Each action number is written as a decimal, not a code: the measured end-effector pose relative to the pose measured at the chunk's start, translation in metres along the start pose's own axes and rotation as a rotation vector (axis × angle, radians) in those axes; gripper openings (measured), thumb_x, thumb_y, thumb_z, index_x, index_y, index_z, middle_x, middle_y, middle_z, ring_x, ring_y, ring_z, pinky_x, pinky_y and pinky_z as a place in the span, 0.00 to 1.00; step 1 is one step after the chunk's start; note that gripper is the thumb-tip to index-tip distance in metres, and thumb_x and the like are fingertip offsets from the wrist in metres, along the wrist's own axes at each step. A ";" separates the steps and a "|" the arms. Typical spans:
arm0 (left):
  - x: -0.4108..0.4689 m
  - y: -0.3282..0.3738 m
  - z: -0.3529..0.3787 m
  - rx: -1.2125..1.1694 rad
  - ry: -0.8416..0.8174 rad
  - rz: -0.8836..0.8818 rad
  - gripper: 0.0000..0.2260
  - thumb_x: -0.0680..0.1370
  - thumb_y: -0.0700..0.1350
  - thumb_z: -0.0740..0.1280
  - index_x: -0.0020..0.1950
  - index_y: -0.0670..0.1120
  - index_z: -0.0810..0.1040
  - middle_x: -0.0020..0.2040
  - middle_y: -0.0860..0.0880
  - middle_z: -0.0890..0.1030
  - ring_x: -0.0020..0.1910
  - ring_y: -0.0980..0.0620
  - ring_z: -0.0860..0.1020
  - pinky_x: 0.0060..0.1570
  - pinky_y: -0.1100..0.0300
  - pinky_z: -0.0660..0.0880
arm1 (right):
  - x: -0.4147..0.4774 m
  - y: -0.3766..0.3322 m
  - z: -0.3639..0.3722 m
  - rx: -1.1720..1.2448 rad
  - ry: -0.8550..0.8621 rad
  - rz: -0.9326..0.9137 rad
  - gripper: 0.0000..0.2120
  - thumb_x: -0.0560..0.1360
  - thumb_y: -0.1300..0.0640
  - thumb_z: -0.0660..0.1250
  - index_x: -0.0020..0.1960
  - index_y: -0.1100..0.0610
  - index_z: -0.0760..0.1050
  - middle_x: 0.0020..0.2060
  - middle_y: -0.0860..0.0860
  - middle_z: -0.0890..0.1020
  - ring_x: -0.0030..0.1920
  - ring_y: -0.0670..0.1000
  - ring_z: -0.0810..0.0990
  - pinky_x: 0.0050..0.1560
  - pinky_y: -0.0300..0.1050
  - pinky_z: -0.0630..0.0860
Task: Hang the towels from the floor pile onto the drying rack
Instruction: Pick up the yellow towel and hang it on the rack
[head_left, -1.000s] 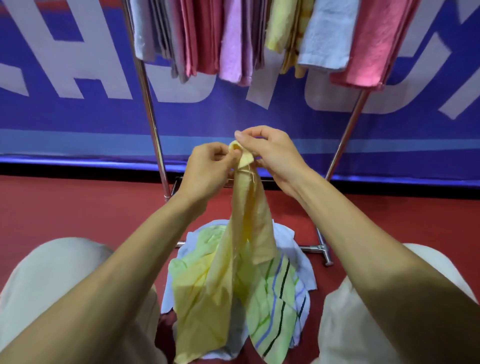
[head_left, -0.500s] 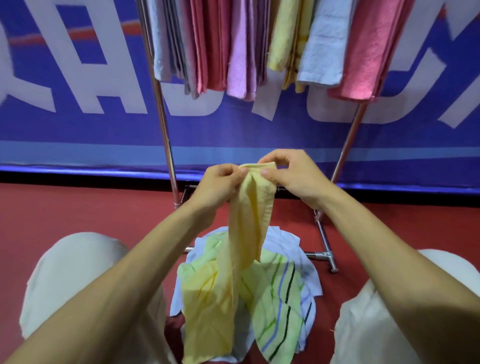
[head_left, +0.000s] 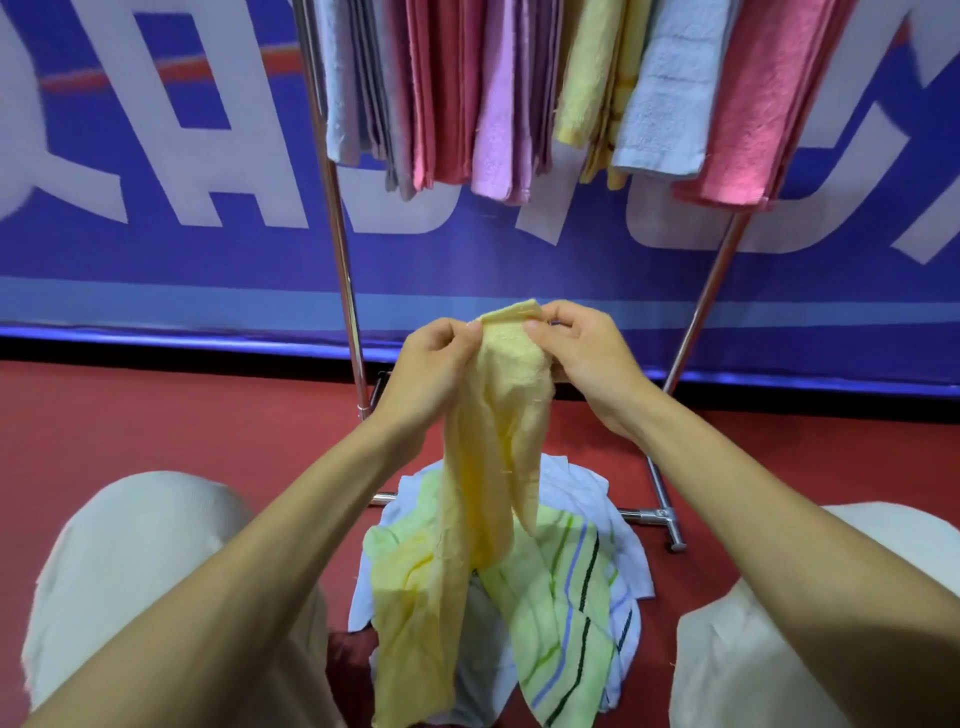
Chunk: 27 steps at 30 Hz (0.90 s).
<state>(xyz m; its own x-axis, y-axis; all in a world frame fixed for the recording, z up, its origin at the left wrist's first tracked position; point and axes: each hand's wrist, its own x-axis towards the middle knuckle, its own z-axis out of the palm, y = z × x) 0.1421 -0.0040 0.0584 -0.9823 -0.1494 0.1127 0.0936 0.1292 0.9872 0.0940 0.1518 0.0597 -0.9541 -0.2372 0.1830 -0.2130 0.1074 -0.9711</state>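
A pale yellow towel (head_left: 493, 467) hangs from both my hands above the floor pile. My left hand (head_left: 431, 369) pinches its top edge on the left, and my right hand (head_left: 582, 353) pinches the same edge on the right, a short span of cloth stretched between them. Its lower end drapes onto the pile (head_left: 571, 587), where a green striped towel lies over white and light blue ones. The metal drying rack (head_left: 343, 249) stands right behind, with pink, lilac, yellow, blue and grey towels (head_left: 498, 98) hung along its top.
My two knees in cream trousers (head_left: 130, 571) flank the pile. The rack's foot bar (head_left: 660, 514) lies on the red floor (head_left: 156, 415) just right of the pile. A blue banner (head_left: 156, 208) with large white letters closes off the back.
My hands have spread slightly apart along the yellow towel's top edge, opening it from a bunched corner to a short flat span. The view has tilted up a little.
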 end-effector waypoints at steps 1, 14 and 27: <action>-0.001 0.000 -0.002 0.077 -0.045 0.031 0.12 0.79 0.52 0.66 0.44 0.44 0.75 0.40 0.46 0.77 0.39 0.53 0.74 0.41 0.56 0.72 | -0.001 0.000 0.002 -0.015 0.003 -0.015 0.05 0.78 0.60 0.66 0.44 0.59 0.78 0.29 0.46 0.80 0.31 0.43 0.76 0.35 0.37 0.74; 0.002 -0.003 -0.004 0.419 -0.075 0.250 0.10 0.79 0.50 0.66 0.40 0.49 0.78 0.32 0.54 0.76 0.33 0.58 0.72 0.36 0.62 0.68 | -0.005 0.015 -0.003 -0.178 -0.030 -0.133 0.06 0.73 0.59 0.73 0.43 0.62 0.81 0.34 0.49 0.83 0.35 0.42 0.78 0.38 0.35 0.73; 0.002 0.005 -0.002 0.040 -0.019 0.226 0.12 0.80 0.49 0.64 0.44 0.42 0.77 0.38 0.45 0.76 0.39 0.53 0.71 0.41 0.55 0.68 | 0.000 0.021 -0.001 -0.226 -0.252 -0.065 0.09 0.74 0.57 0.72 0.44 0.64 0.80 0.38 0.55 0.83 0.40 0.47 0.78 0.44 0.44 0.73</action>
<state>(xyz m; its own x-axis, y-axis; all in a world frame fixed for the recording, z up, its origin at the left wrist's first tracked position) 0.1407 -0.0053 0.0637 -0.9399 -0.0938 0.3284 0.3059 0.1965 0.9316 0.0894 0.1546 0.0398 -0.8607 -0.4789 0.1726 -0.3402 0.2890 -0.8949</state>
